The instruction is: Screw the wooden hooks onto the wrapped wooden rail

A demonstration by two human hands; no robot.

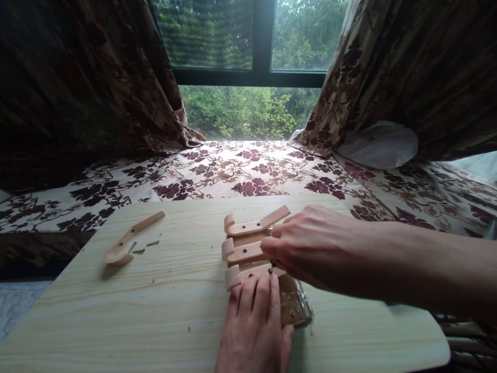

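Three pale wooden hooks lie side by side across a brown block in clear plastic wrap (293,305): a far hook (252,226), a middle hook (244,252) and a near hook (254,271). My left hand (254,316) presses its fingertips along the near hook's edge, thumb down beside the block. Above the hooks' right ends, my right hand (295,241) is closed in a fist; what it holds is hidden. A small dark tip shows below that fist, at the near hook's right hole. Dark holes show in the hooks.
Another wooden hook (134,233) lies at the left of the pale wooden table (155,321), with several loose screws (139,252) by it. Small dark crumbs dot the tabletop. Behind are a flowered cloth (248,166), patterned curtains (128,77), a window and a white plastic bag (382,145).
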